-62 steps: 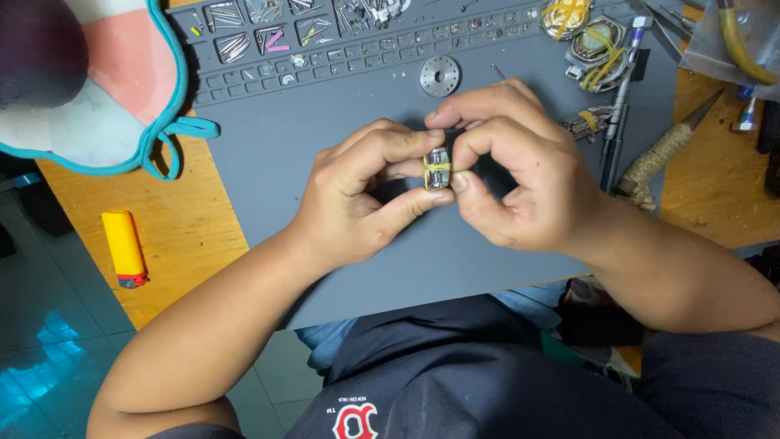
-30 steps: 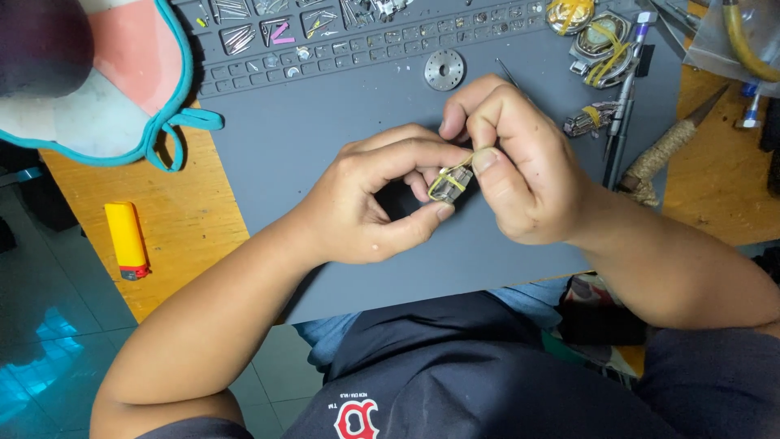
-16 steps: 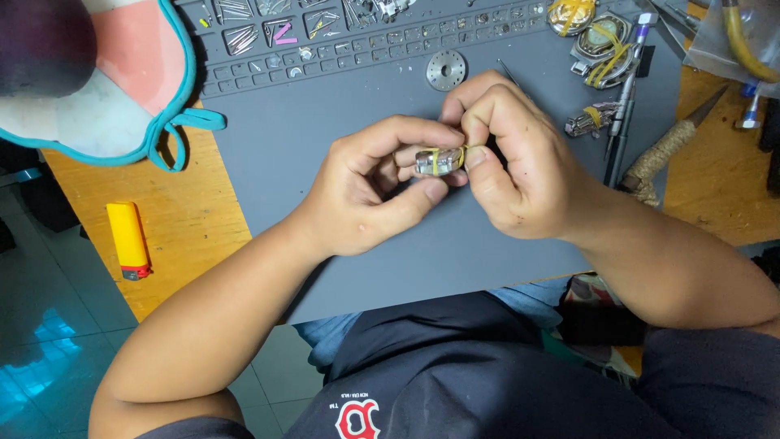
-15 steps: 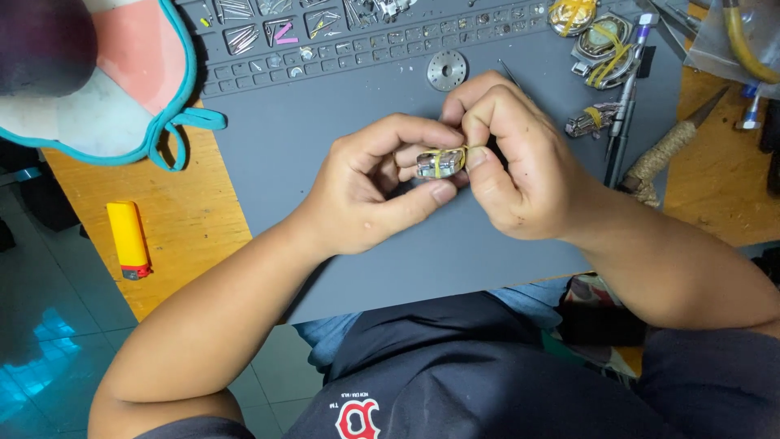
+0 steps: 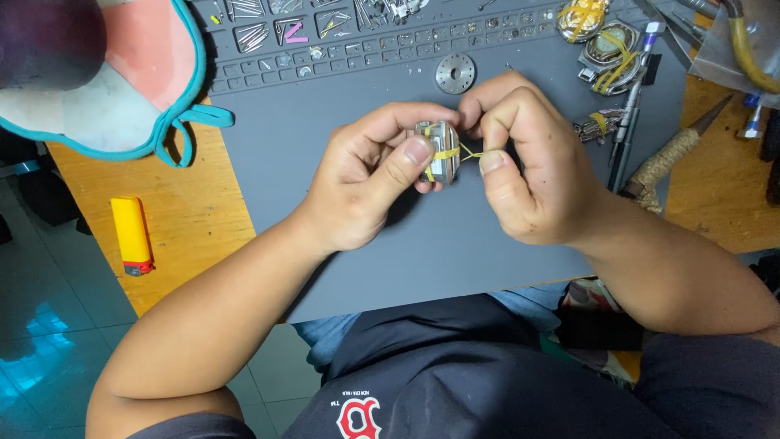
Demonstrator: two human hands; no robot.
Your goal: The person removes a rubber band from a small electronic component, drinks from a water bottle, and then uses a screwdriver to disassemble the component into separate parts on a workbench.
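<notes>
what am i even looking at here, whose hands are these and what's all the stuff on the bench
This is one picture from a camera worn on a person's head, looking down at their own two bare hands; there is no machine. The left hand pinches a small metal watch case. The right hand pulls a yellow rubber band that wraps around it. Under them lies a grey work mat on an orange wooden bench. On the mat sit a small metal gear disc and trays of tiny parts along the far edge. A yellow lighter lies on the bench at the left.
</notes>
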